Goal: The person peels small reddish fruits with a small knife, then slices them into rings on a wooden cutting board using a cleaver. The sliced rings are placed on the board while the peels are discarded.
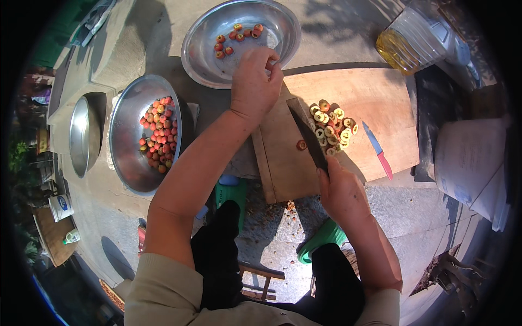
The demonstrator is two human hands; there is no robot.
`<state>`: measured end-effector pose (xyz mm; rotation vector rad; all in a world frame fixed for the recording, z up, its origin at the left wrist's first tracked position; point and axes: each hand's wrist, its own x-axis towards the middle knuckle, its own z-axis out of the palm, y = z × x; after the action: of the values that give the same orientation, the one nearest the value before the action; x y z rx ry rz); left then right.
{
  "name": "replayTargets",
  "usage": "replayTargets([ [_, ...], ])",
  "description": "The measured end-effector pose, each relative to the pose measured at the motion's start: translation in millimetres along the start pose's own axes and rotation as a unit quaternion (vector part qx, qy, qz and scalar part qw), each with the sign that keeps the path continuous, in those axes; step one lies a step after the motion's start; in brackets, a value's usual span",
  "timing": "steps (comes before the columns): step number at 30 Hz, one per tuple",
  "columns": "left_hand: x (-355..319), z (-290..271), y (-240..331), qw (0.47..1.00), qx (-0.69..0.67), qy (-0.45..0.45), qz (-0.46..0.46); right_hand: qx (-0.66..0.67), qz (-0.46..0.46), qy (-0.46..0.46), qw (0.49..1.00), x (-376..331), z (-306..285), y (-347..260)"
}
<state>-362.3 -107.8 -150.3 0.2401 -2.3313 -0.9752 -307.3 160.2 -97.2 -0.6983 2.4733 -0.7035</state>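
My left hand (pixel 254 81) reaches to the near rim of the upper steel bowl (pixel 283 24), fingers curled; whether it holds a fruit is hidden. That bowl contains a few small red fruits (pixel 234 38). My right hand (pixel 341 191) grips the handle of a large dark cleaver (pixel 308 133), whose blade rests on the wooden cutting board (pixel 375 98). A pile of sliced fruit rings (pixel 330 127) lies right of the blade, and a single slice (pixel 301 145) lies left of it.
A big steel bowl (pixel 128 157) full of small red fruits (pixel 160 133) sits at left, with an empty steel bowl (pixel 81 136) beyond it. A small knife with blue blade and pink handle (pixel 378 149) lies on the board. A clear plastic jug (pixel 416 38) stands top right.
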Motion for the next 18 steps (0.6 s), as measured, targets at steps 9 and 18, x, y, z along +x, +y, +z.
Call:
replayTargets([
  [9, 88.9, -18.1, -102.6, 0.840, 0.479, -0.226, -0.123, -0.045, -0.005, -0.094, 0.995, -4.6, 10.7, 1.4],
  [18, 95.6, -23.1, -101.5, 0.890, 0.414, -0.179, -0.065, -0.030, 0.011, -0.078, 0.996, -4.0, 13.4, 12.6],
])
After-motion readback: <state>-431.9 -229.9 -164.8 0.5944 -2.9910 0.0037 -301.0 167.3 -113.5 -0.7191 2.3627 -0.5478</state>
